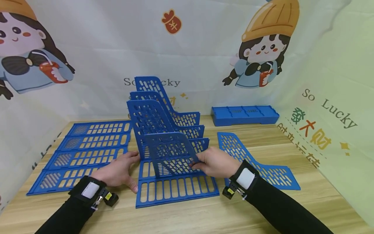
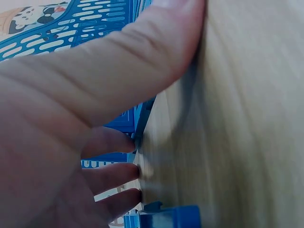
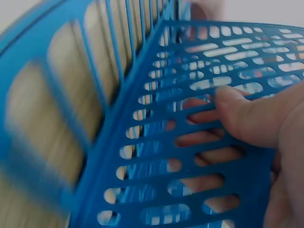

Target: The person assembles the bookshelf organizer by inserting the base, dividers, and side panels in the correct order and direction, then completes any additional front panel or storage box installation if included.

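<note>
My right hand (image 1: 217, 161) pinches the low edge of a blue perforated file-rack divider (image 1: 168, 146), which stands upright on a slatted blue base panel (image 1: 178, 201). In the right wrist view, the thumb lies on the near face of the divider (image 3: 209, 142), and fingers show through its holes from behind. My left hand (image 1: 117, 170) rests beside the base's left edge with thumb and fingers spread, gripping nothing. Behind the held divider, several more dividers (image 1: 146, 113) stand in a row on the base.
Joined blue slatted panels (image 1: 84, 156) lie flat on the left of the wooden table (image 1: 117, 214). To the right lies a loose divider (image 1: 274, 177). A long blue tray-like piece (image 1: 245, 120) sits at the back right, near the printed cloth backdrop (image 1: 204, 42).
</note>
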A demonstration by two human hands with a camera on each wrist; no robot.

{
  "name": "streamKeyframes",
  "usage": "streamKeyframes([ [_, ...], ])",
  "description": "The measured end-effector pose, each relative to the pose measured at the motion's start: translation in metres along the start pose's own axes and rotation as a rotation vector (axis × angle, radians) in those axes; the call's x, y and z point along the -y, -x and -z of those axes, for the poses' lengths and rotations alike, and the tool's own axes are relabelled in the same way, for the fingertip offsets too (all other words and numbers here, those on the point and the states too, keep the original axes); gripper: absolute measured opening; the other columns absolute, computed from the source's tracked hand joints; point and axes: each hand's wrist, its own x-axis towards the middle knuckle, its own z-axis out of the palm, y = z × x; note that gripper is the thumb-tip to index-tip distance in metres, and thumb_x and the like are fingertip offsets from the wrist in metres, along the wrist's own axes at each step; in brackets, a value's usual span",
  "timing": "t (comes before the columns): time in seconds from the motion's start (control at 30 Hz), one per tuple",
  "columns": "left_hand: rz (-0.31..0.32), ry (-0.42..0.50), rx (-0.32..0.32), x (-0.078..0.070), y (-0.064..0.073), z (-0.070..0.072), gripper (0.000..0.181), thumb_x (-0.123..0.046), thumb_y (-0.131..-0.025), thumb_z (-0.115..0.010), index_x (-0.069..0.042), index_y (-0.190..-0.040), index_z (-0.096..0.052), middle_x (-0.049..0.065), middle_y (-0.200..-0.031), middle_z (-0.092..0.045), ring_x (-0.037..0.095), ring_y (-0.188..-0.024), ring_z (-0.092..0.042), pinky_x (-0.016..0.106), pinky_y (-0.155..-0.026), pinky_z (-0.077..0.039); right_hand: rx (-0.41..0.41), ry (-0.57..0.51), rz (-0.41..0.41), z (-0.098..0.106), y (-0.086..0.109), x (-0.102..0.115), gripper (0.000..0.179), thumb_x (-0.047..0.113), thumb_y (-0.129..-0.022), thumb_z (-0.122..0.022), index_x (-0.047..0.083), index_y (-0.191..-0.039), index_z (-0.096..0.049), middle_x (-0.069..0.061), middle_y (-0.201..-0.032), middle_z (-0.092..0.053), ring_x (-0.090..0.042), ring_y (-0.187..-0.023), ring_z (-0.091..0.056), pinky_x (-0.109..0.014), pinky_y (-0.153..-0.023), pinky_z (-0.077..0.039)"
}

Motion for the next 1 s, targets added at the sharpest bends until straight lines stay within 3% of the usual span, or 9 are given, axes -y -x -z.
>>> streamKeyframes([
  [0.27,-0.059,0.083,-0.047,0.002,-0.002,-0.002,0.139,-0.045,-0.053,-0.107,-0.014,-0.171,-0.039,0.03,-0.175,-0.034,0.061,-0.159,-0.032,0.088,-0.119,-0.026,-0.012,0.053,0.043,-0.024,-0.035,0.03,0.013,0.012,-0.107,-0.071,0.007,-0.103,-0.083,-0.003,-0.087,-0.082,0.005,-0.056,-0.047,-0.013,-0.051,-0.034],
  [0.4,-0.061,0.085,-0.064,0.004,-0.002,-0.001,0.141,-0.044,-0.054,-0.108,-0.014,-0.171,-0.036,0.031,-0.174,-0.034,0.061,-0.158,-0.033,0.088,-0.118,-0.027,-0.072,0.087,0.03,-0.031,-0.041,0.035,0.013,0.012,-0.108,-0.071,0.006,-0.103,-0.081,-0.003,-0.082,-0.08,0.004,-0.053,-0.045,-0.012,-0.048,-0.034],
  [0.57,-0.071,0.087,-0.066,0.005,-0.001,0.0,0.132,-0.045,-0.057,-0.107,-0.012,-0.167,-0.044,0.03,-0.172,-0.04,0.059,-0.157,-0.036,0.084,-0.12,-0.03,-0.078,0.101,0.008,-0.031,-0.042,0.035,0.015,0.017,-0.11,-0.07,0.007,-0.103,-0.078,-0.001,-0.078,-0.076,0.003,-0.052,-0.044,-0.013,-0.048,-0.034],
  [0.73,-0.087,0.055,-0.078,0.006,-0.002,0.002,0.125,-0.048,-0.06,-0.105,-0.013,-0.166,-0.048,0.028,-0.17,-0.045,0.058,-0.157,-0.038,0.088,-0.118,-0.027,-0.071,0.08,-0.025,-0.027,-0.047,0.034,0.015,0.018,-0.11,-0.069,0.007,-0.102,-0.077,0.001,-0.076,-0.071,0.001,-0.054,-0.044,-0.014,-0.05,-0.033],
  [0.83,-0.083,0.05,-0.069,0.007,-0.001,0.001,0.129,-0.052,-0.061,-0.104,-0.013,-0.168,-0.044,0.028,-0.174,-0.039,0.058,-0.158,-0.035,0.088,-0.119,-0.024,-0.042,0.088,-0.035,-0.026,-0.047,0.031,0.016,0.019,-0.111,-0.068,0.008,-0.102,-0.074,0.002,-0.076,-0.069,0.0,-0.055,-0.047,-0.016,-0.051,-0.037],
  [0.9,-0.06,0.047,-0.083,0.007,0.0,0.001,0.127,-0.056,-0.063,-0.103,-0.007,-0.165,-0.047,0.03,-0.17,-0.043,0.057,-0.155,-0.04,0.086,-0.119,-0.029,-0.037,0.115,-0.044,-0.023,-0.045,0.029,0.017,0.022,-0.111,-0.069,0.007,-0.106,-0.073,0.001,-0.079,-0.069,-0.004,-0.058,-0.053,-0.019,-0.054,-0.042],
  [1.0,-0.017,0.046,-0.131,0.006,0.002,0.003,0.113,-0.059,-0.067,-0.102,0.0,-0.152,-0.055,0.03,-0.154,-0.054,0.05,-0.139,-0.052,0.077,-0.114,-0.043,-0.072,0.143,-0.073,-0.013,-0.037,0.023,0.031,0.031,-0.109,-0.071,0.005,-0.125,-0.072,-0.006,-0.104,-0.076,-0.015,-0.086,-0.072,-0.028,-0.075,-0.06],
])
